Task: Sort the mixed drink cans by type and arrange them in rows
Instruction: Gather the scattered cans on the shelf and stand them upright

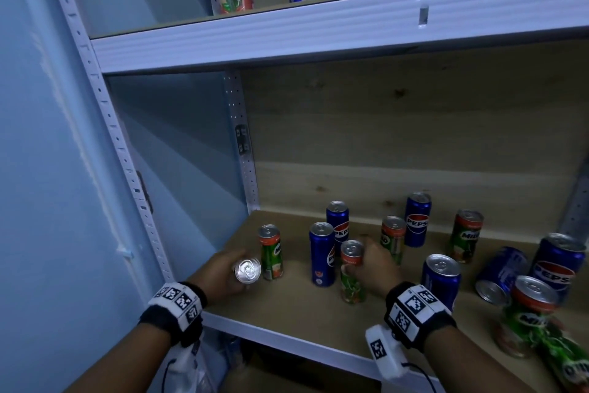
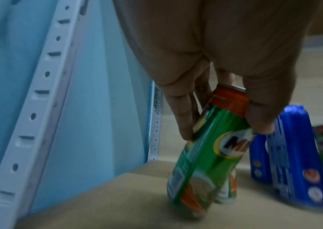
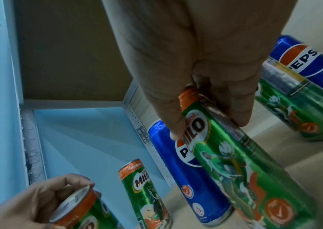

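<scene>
Green Milo and blue Pepsi cans stand mixed on the lower wooden shelf. My left hand grips a Milo can near its top. That can is tilted, base close to the board at the shelf's left front. My right hand grips a second Milo can by its upper part, and this one leans in front of a Pepsi can. Between the hands stand a Milo can and a Pepsi can. Whether the held cans touch the board is unclear.
Several more cans stand behind and to the right, with one Pepsi can and one Milo can lying on their sides. The upper shelf carries mixed cans. A perforated white post and a blue wall bound the left side.
</scene>
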